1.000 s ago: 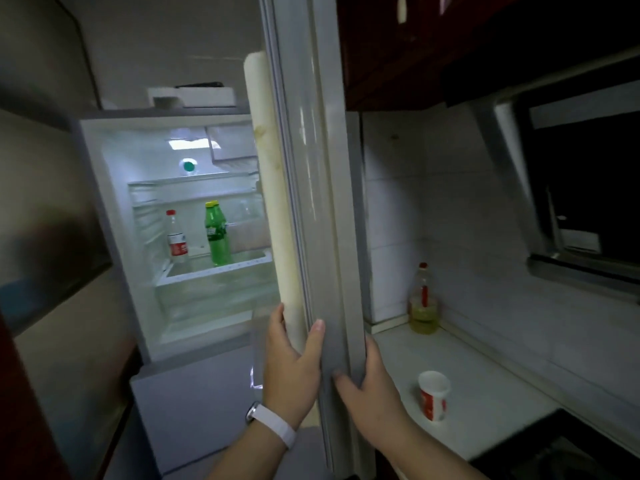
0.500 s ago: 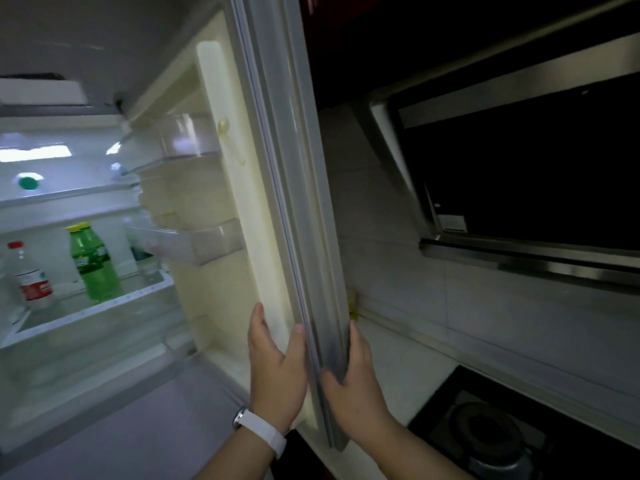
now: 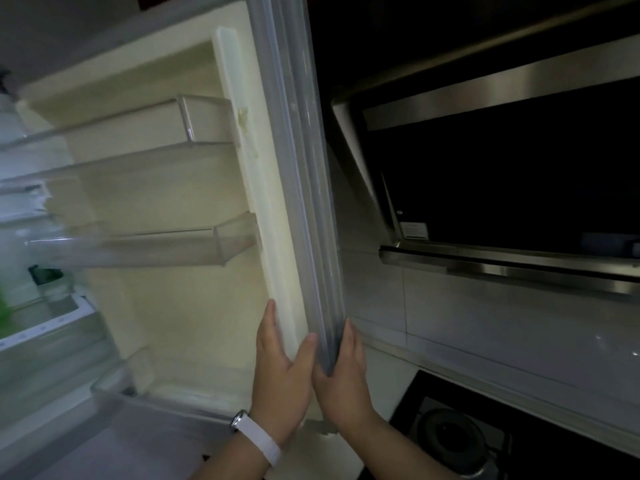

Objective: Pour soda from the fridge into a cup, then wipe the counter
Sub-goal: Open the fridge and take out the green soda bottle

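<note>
The fridge door [image 3: 194, 306] stands open, its cream inner side facing me and its grey seal edge [image 3: 311, 202] running up the middle. My left hand [image 3: 280, 375], with a white wristband, holds the door's rim: fingers lie on the inner liner, thumb on the seal. My right hand [image 3: 343, 379] lies flat against the door's outer face. A blurred sliver of a green bottle [image 3: 4, 313] shows inside the fridge at the far left. No cup is in view.
Two clear door shelves [image 3: 138, 251] hold nothing. A steel and black range hood [image 3: 502, 174] hangs to the right. Below it is a black hob with a burner [image 3: 450, 441]. A strip of white counter [image 3: 384, 382] shows beside the door.
The door has swung further open to the right, both hands staying on its edge. My view turned right: the fridge interior slid off to the left, and the cup and oil bottle left view.
</note>
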Tool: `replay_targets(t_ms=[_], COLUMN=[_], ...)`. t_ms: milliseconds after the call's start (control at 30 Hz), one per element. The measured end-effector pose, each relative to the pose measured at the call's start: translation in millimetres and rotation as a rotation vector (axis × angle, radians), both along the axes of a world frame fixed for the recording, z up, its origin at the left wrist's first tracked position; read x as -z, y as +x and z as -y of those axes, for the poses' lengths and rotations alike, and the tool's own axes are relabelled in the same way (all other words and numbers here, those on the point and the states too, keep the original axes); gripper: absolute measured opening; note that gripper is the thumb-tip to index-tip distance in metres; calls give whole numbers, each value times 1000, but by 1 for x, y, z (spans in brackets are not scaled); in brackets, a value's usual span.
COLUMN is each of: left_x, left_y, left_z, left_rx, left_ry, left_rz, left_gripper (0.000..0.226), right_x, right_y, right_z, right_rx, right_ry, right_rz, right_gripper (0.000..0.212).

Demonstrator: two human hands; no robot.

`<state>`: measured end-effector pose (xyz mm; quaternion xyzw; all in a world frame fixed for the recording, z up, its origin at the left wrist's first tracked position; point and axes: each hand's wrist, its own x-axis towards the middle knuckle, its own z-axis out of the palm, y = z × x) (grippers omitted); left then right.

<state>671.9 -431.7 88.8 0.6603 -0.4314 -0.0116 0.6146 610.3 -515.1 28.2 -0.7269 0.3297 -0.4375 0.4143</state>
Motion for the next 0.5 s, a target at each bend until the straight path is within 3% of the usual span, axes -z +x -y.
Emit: replay_targets(t_ms=[500], left_x=[4], left_y=[18], left_z=[36], left_rx=[23], left_ry=[-12], left_rz=[218], left_gripper=[86], right_x=[5], right_y=[24], right_z=[44], right_rx=[113], right_ry=[-48], right_rz=[10], right_gripper=[91])
